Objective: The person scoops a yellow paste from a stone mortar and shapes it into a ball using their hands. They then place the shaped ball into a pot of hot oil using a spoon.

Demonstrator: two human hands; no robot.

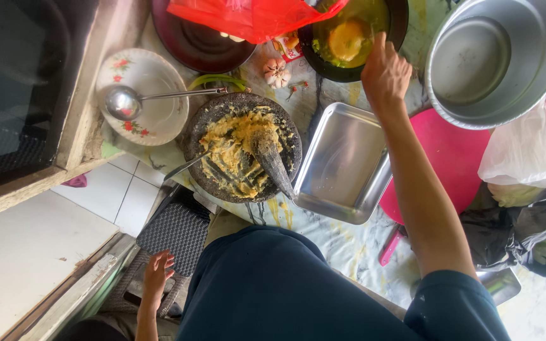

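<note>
My right hand reaches far across to the near rim of a dark bowl holding yellow-green liquid and an orange-yellow lump. Its fingers are curled at the rim, and their grip is hidden from me. My left hand rests low at the left with fingers spread on a dark woven seat, holding nothing. Between them stands a round stone mortar full of mashed yellow paste. A stone pestle and a metal spoon lie in it.
An empty steel tray sits right of the mortar, partly over a pink cutting board. A large steel pot is at far right. A floral plate carries a ladle. Garlic, a red plastic bag and other bags lie around.
</note>
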